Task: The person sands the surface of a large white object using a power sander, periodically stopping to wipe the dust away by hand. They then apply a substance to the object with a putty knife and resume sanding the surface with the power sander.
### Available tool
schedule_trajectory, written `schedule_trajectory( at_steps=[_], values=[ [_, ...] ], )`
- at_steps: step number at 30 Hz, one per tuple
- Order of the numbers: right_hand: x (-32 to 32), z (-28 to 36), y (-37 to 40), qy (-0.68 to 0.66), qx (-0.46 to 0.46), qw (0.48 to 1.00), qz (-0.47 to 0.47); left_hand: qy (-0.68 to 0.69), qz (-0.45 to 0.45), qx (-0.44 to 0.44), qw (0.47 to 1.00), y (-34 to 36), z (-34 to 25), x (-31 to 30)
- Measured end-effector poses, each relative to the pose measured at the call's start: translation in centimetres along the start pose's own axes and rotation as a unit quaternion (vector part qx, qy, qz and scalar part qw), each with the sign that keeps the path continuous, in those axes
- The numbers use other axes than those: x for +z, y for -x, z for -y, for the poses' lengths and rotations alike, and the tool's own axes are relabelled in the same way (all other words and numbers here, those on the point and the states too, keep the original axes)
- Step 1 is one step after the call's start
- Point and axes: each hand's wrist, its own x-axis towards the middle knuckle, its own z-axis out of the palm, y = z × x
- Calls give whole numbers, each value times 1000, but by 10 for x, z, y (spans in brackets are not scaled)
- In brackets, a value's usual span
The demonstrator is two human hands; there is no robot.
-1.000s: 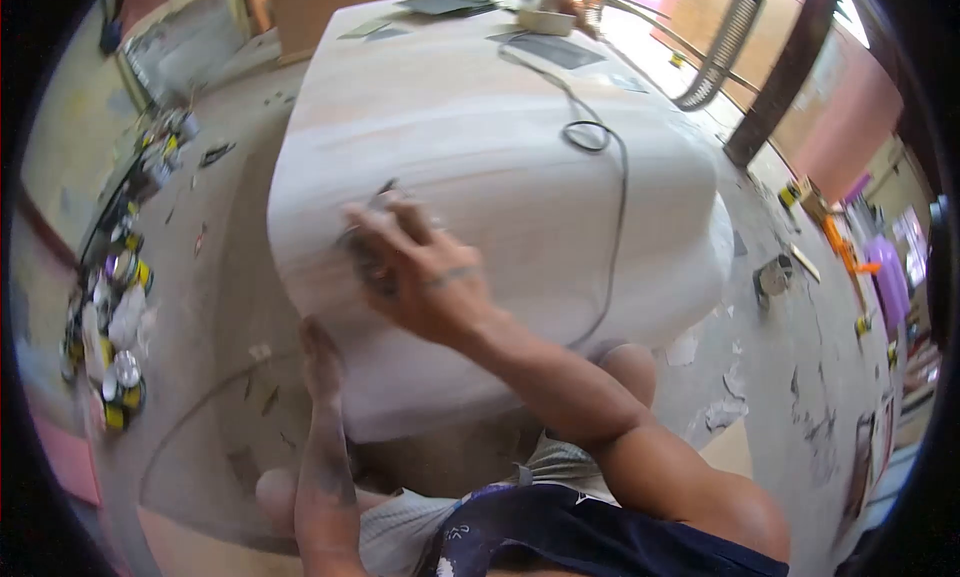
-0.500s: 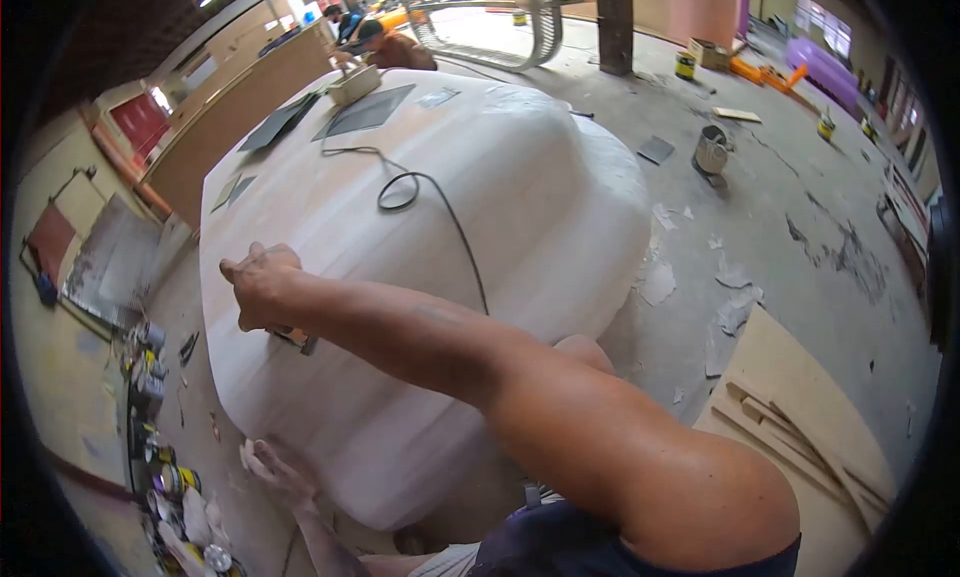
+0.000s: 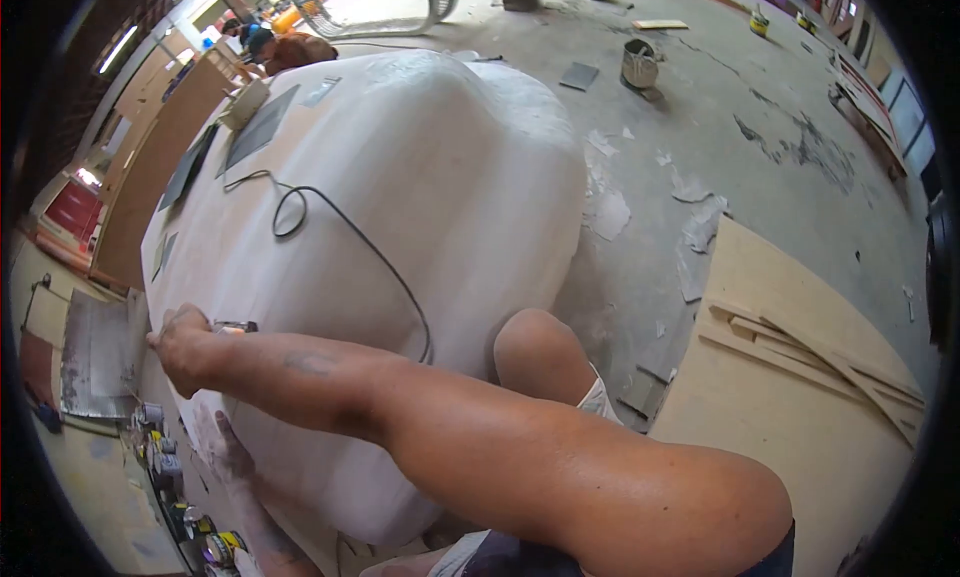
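Observation:
A large white, smooth, curved form (image 3: 440, 187) fills the middle of the view, its surface dusty. My right hand (image 3: 185, 349) is closed near the form's left edge, gripping a small tool (image 3: 237, 327) of which only an orange and dark metal-like end shows; hand and forearm hide the rest. Lower down, my left hand (image 3: 225, 447) lies open with fingers stretched against the form's near left side. A black cord (image 3: 350, 227) loops over the form and passes behind my right forearm. My bare knee (image 3: 540, 352) is close against the form.
Dark sheets (image 3: 258, 129) and a pale tray (image 3: 243, 105) rest on the form's far side. Another person (image 3: 290, 52) is beyond it. A bucket (image 3: 640, 67) and peeled scraps stand on the floor. Wood strips (image 3: 780, 347) lie on a board at right; tins (image 3: 165, 462) line the left.
The view has swung right and down, so the form sits further left. My right hand has shifted along the left edge; my left hand now lies nearer to it, flat against the form.

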Motion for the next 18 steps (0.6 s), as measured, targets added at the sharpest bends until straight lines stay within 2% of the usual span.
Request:
schedule_trajectory(
  at_steps=[4,8,14,18],
  values=[
    [3,0,-21,-27,11,999,42,42,25,-8,999,-6,12,5],
    [6,-2,-32,-73,3,996,43,43,37,-8,998,-3,16,4],
    [11,4,-24,-45,20,999,-4,37,29,-9,999,-5,22,4],
    [9,3,-24,-52,13,999,7,38,21,-12,999,-5,22,4]
  ],
)
